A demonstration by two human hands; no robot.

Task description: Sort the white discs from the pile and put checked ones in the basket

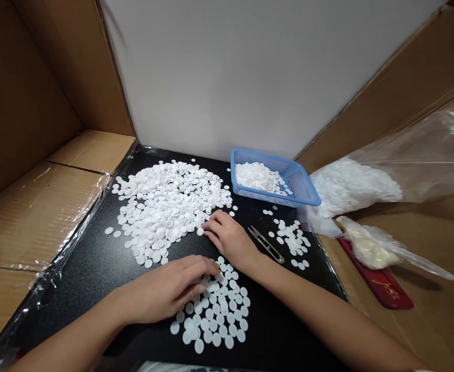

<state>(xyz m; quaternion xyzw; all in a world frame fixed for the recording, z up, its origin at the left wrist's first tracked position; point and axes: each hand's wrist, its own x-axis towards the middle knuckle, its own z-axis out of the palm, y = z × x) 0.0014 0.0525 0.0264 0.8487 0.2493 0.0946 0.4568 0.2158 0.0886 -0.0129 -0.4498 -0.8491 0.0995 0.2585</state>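
My left hand (172,285) rests low over a loose spread of small white round discs (216,324) near the front of the black table. Its fingers are stretched and slightly bent, with the fingertips on the discs at the spread's left side. Beyond it, my right hand (230,240) reaches to the right edge of a large heap of the same white discs (168,201). The thumb and fingers are a little apart, and a single disc (200,231) lies right at their tips. Whether the fingertips press on that disc is hard to see.
Thread snips (266,244) lie right of my right hand, near a small group of discs (294,238). A blue basket (308,191) holding more discs stands behind. Clear bags of white pieces (356,186) and pale material (368,245), plus a red object (391,292), are at the right.
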